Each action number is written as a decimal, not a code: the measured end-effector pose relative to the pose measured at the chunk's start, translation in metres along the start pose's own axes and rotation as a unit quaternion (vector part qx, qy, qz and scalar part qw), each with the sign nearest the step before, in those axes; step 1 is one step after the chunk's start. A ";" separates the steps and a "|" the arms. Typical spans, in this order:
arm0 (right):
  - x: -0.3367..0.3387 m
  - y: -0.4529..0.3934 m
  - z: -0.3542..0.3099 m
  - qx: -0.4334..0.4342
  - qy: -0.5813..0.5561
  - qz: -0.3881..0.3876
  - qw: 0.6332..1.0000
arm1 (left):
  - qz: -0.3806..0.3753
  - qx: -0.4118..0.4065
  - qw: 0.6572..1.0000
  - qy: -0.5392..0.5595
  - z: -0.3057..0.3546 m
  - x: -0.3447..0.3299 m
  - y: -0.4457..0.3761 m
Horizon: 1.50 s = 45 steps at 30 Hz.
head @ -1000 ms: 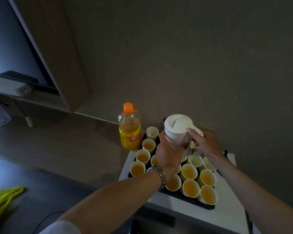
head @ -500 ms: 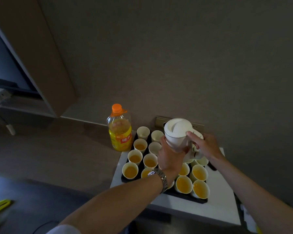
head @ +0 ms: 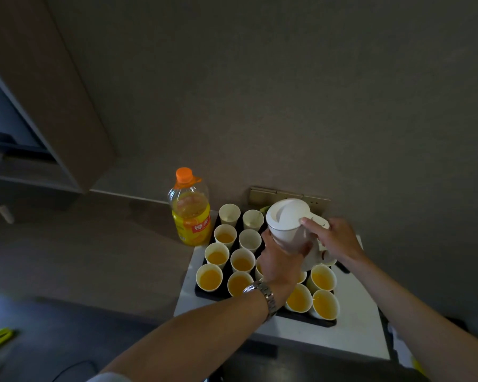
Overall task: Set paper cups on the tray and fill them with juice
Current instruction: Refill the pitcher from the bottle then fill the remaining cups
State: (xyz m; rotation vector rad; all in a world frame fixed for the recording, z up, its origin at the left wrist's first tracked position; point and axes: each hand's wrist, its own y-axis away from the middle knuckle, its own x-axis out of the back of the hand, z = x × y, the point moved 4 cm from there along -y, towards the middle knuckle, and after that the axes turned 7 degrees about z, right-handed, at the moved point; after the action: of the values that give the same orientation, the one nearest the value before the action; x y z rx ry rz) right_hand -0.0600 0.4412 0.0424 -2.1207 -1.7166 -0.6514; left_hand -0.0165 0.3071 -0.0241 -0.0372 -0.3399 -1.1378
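A wristwatch (head: 268,299) sits on the left forearm, nearest the camera; beyond it the left hand (head: 279,264) is wrapped around the lower body of a white lidded jug (head: 287,224), fingers curled under and against its side, thumb up the near wall; the right hand (head: 335,239) clasps the jug's handle from the right, its thumb pressed on the top edge beside the lid; both hands are closed on the jug, which is held above the middle of the tray.

The black tray (head: 309,318) lies on a white table (head: 351,337); paper cups (head: 209,277) stand on it in rows; about fourteen can be made out, though the hands and jug hide some, so the full number cannot be told; ten visible ones hold orange juice; three at the far left end look empty; one behind the jug cannot be judged.

Just beyond the tray's far left corner stands one juice bottle (head: 189,213) with an orange cap, upright and partly full; behind the jug a wall socket plate (head: 262,195) is set in the wall.
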 end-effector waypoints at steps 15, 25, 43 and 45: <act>-0.002 -0.002 0.009 0.016 0.040 0.011 0.999 | -0.030 0.028 0.999 0.012 -0.007 -0.004 0.008; 0.001 -0.003 0.015 0.018 0.094 0.015 0.995 | -0.027 0.057 0.998 -0.003 -0.009 -0.011 0.013; 0.003 0.005 0.012 0.025 0.096 0.019 0.995 | -0.023 0.047 0.999 -0.001 -0.013 -0.013 0.019; 0.004 0.005 0.010 0.021 0.093 0.020 0.995 | -0.021 0.042 0.999 -0.006 -0.013 -0.013 0.018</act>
State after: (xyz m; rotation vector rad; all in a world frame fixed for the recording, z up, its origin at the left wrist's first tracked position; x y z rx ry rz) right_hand -0.0527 0.4483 0.0365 -1.9928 -1.5712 -0.7682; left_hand -0.0016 0.3237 -0.0372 0.0378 -0.4006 -1.1636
